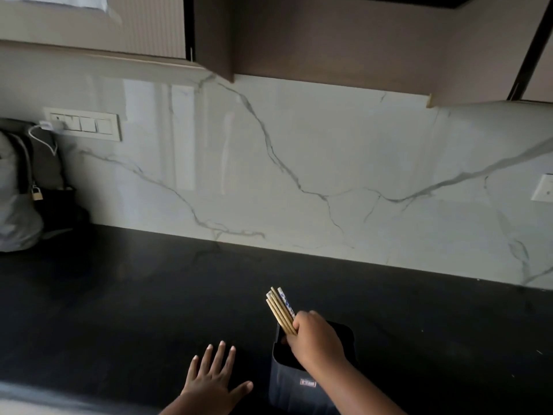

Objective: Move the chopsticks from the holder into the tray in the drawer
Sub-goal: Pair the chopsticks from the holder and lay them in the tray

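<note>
A dark square holder (287, 381) stands on the black counter near the front edge. A bundle of several chopsticks (279, 308), mostly pale wood with one blue-and-white patterned, sticks up out of it, leaning to the left. My right hand (317, 336) is closed around the bundle just above the holder's mouth. My left hand (214, 375) lies flat on the counter to the left of the holder, fingers spread, holding nothing. No drawer or tray is in view.
The black counter (134, 295) runs back to a white marble backsplash (299, 175). A grey bag with a padlock (21, 190) sits at the far left under a switch panel (86, 124). Wall cabinets (329, 40) hang overhead.
</note>
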{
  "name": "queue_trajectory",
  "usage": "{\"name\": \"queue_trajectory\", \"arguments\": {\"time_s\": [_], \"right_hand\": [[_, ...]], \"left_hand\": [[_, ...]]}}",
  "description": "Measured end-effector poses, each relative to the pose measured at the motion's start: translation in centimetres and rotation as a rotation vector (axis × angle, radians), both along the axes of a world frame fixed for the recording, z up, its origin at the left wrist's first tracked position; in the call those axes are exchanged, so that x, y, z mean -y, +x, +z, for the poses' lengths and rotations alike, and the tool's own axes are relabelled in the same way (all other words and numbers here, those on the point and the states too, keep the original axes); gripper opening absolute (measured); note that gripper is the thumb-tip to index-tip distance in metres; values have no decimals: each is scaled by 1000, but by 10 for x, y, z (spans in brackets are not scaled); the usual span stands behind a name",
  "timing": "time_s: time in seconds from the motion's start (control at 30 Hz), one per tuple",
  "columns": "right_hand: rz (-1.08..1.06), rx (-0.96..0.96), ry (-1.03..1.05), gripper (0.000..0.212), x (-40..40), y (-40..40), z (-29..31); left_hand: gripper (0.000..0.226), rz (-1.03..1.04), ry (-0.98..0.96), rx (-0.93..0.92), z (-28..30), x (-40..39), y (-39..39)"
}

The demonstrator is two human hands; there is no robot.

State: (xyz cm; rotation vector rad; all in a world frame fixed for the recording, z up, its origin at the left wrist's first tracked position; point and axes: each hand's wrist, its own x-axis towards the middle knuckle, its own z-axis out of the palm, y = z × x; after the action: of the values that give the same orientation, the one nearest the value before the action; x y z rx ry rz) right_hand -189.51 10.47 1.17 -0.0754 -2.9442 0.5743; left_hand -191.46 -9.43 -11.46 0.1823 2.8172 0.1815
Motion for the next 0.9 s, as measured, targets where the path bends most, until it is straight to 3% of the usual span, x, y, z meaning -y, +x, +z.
{"name": "queue_trajectory", "arguments": {"time_s": [0.23, 0.9], "right_hand": [[-30, 89, -195, 30, -11, -9, 1], [46, 87, -139, 10, -18, -7, -2]], "left_hand": [[98, 4, 5, 15, 3, -1, -1], [99, 0, 10, -13, -5, 1, -1]]}}
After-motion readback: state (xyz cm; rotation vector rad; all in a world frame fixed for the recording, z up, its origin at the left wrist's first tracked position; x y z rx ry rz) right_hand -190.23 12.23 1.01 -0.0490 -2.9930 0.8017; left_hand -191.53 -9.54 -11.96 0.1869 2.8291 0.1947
